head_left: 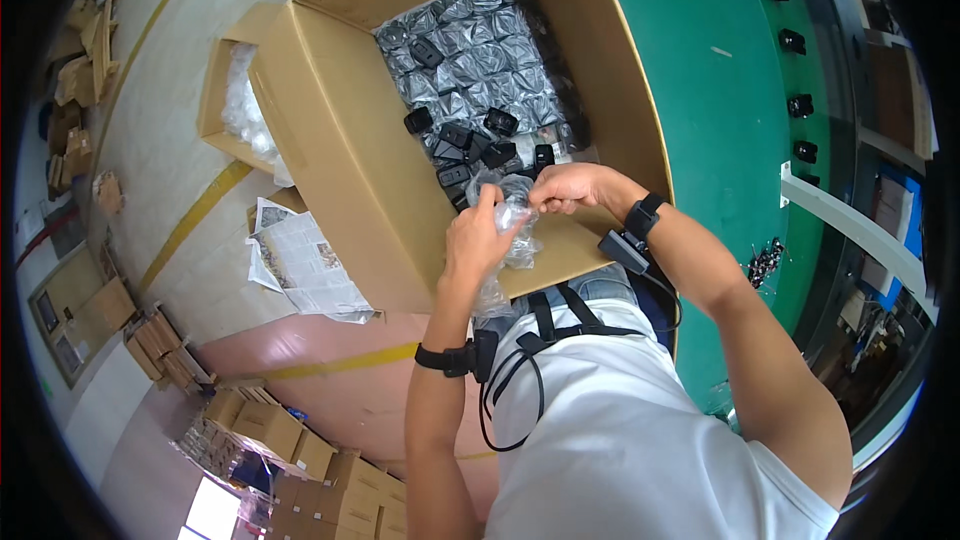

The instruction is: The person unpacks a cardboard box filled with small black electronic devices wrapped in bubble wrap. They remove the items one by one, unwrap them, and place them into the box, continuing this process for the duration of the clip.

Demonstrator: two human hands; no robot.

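A large open cardboard box [345, 130] stands in front of me. Rows of black parts wrapped in clear plastic [475, 35] fill its far portion. Nearer, several loose black plastic parts [453, 175] lie in a heap. Over the box's near edge, my left hand [474, 240] is closed on a crumpled clear plastic bag [520, 252]. My right hand [575, 188] pinches the same plastic from the other side, its fingers curled together. Whether a part sits inside the bag I cannot make out.
A smaller carton with clear plastic bags [245, 105] stands left of the box, and newspaper sheets [310, 262] lie nearby. On the right runs a green surface [690, 70] with several black parts [792, 41] along its far side. A pale metal bar [860, 230] juts over it.
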